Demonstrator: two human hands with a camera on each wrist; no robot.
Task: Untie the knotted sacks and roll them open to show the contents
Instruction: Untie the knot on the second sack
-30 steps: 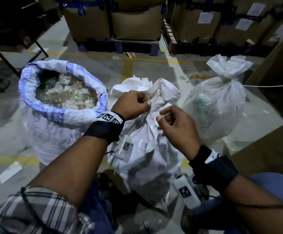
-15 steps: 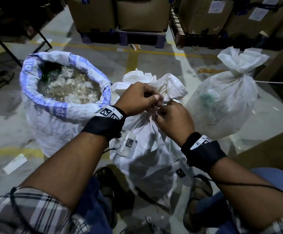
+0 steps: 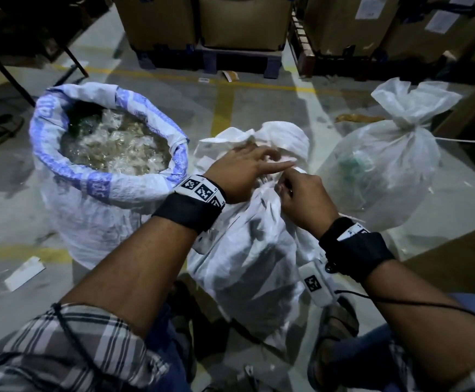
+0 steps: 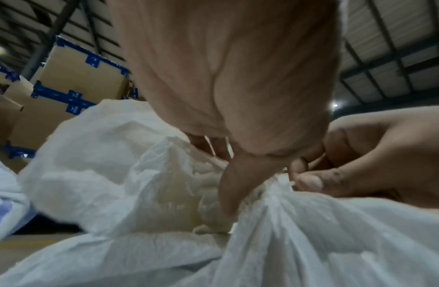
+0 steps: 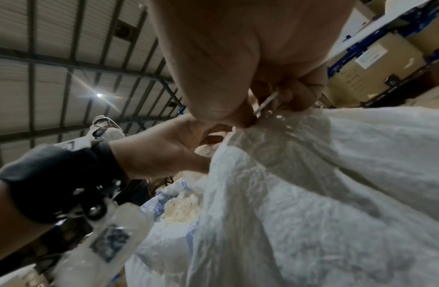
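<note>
The knotted white middle sack [image 3: 244, 264] stands on the floor between my knees. My left hand [image 3: 244, 168] lies over its bunched top with the index finger straight, and its thumb [image 4: 228, 194] presses into the gathered neck. My right hand [image 3: 301, 199] pinches a thin white tie strip [image 5: 267, 103] at the neck. To the left stands an open sack [image 3: 109, 210] with a rolled blue-striped rim, showing clear plastic scraps. To the right stands a translucent sack [image 3: 386, 171], still knotted at the top.
Cardboard boxes on pallets [image 3: 244, 21] line the back. A brown carton [image 3: 457, 250] stands close on the right and dark table legs [image 3: 10, 77] at the far left. A white paper scrap [image 3: 24, 273] lies on the floor, and my sandalled foot [image 3: 335, 329] is beside the middle sack.
My left hand has gone from a pinch at the knot to straight fingers spread over the sack's top. My right hand has drawn the tie slightly down and to the right.
</note>
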